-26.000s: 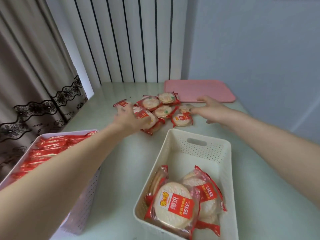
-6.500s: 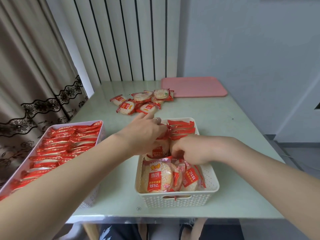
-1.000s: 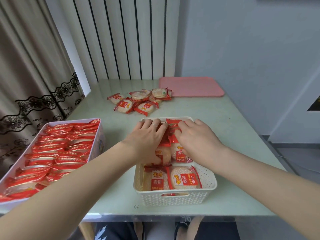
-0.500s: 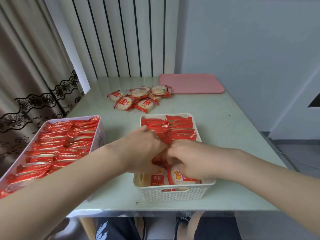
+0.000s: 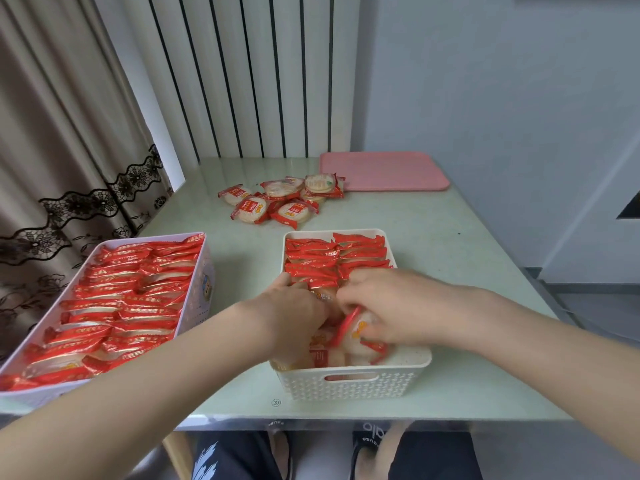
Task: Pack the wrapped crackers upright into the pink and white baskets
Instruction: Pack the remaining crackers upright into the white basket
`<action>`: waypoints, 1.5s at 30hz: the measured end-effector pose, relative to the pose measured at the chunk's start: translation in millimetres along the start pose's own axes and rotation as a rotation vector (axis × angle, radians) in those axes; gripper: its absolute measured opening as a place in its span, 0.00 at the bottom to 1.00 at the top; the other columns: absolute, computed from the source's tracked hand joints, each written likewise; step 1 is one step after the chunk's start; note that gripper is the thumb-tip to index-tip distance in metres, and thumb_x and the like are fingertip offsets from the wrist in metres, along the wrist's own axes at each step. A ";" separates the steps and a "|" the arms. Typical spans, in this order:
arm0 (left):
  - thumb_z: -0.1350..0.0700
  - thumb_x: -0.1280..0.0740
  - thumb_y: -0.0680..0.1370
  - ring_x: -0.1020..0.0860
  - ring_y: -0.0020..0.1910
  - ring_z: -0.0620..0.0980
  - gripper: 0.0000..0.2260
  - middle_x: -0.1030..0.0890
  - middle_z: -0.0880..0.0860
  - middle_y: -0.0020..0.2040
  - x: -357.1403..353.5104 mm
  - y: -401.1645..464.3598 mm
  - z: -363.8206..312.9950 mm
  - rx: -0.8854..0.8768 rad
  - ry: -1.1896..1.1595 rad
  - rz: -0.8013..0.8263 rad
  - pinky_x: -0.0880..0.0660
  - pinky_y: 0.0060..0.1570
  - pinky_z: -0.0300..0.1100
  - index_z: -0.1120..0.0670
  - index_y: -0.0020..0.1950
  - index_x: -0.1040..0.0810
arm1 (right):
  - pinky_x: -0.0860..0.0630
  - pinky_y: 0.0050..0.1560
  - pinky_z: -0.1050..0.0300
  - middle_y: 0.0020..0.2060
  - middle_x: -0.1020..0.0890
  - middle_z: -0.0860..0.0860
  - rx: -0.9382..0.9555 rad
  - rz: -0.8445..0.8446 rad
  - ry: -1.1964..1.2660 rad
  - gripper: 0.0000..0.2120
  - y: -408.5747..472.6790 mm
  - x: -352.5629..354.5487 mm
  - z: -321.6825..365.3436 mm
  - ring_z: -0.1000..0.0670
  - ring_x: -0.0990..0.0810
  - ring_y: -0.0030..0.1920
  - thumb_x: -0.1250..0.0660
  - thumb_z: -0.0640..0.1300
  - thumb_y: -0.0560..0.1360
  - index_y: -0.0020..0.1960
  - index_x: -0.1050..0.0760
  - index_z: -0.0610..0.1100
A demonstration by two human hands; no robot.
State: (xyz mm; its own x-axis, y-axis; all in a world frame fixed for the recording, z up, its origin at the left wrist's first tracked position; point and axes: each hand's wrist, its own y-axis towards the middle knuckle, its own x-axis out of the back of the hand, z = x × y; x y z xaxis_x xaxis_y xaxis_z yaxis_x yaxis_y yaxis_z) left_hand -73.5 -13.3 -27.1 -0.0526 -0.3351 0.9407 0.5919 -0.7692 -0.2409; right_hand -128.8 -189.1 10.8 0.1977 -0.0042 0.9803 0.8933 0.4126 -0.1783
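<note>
The white basket (image 5: 353,384) stands at the table's near edge. Its far half holds two rows of red-wrapped crackers (image 5: 336,254) standing upright. Both hands are down in its near half. My left hand (image 5: 294,310) has its fingers curled down among the packets. My right hand (image 5: 391,306) grips a cracker packet (image 5: 353,332) that leans at a tilt. The pink basket (image 5: 199,289) on the left is packed full of upright crackers. A loose pile of wrapped crackers (image 5: 280,200) lies flat further back on the table.
A pink lid or tray (image 5: 381,171) lies at the table's far right by the wall. A curtain hangs at the left, striped panelling behind. My knees show under the table's near edge.
Both hands slid back from the upright rows toward the near half of the white basket and dug into the leaning packets there. The view dipped slightly.
</note>
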 end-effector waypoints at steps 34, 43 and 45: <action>0.25 0.40 0.73 0.57 0.82 0.59 0.56 0.60 0.61 0.82 -2.6 23.6 18.2 0.261 0.064 -0.031 0.55 0.79 0.54 0.59 0.80 0.67 | 0.60 0.79 0.40 0.81 0.62 0.42 -0.265 0.010 -0.417 0.53 39.1 -29.2 -23.2 0.40 0.60 0.81 0.37 0.66 0.76 0.80 0.70 0.44; 0.27 0.34 0.69 0.56 0.82 0.59 0.59 0.54 0.60 0.83 -0.2 27.4 20.0 0.292 0.078 -0.016 0.57 0.79 0.58 0.60 0.81 0.64 | 0.58 0.80 0.44 0.81 0.63 0.45 -0.223 0.003 -0.322 0.64 42.2 -25.7 -34.8 0.45 0.62 0.81 0.28 0.66 0.67 0.80 0.70 0.42; 0.26 0.35 0.69 0.55 0.82 0.58 0.60 0.53 0.60 0.83 1.0 27.9 22.0 0.309 0.081 0.020 0.57 0.79 0.58 0.61 0.81 0.63 | 0.59 0.80 0.45 0.81 0.62 0.45 -0.230 0.019 -0.336 0.63 43.1 -25.1 -36.1 0.45 0.62 0.81 0.28 0.65 0.68 0.80 0.68 0.41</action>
State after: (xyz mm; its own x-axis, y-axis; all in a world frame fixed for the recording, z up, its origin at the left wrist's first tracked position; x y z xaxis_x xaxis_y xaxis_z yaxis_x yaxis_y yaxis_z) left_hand -39.4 -23.1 -27.6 -0.0950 -0.4003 0.9115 0.8094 -0.5641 -0.1634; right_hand -80.7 -204.1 -24.6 0.1057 0.3152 0.9431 0.9653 0.1951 -0.1734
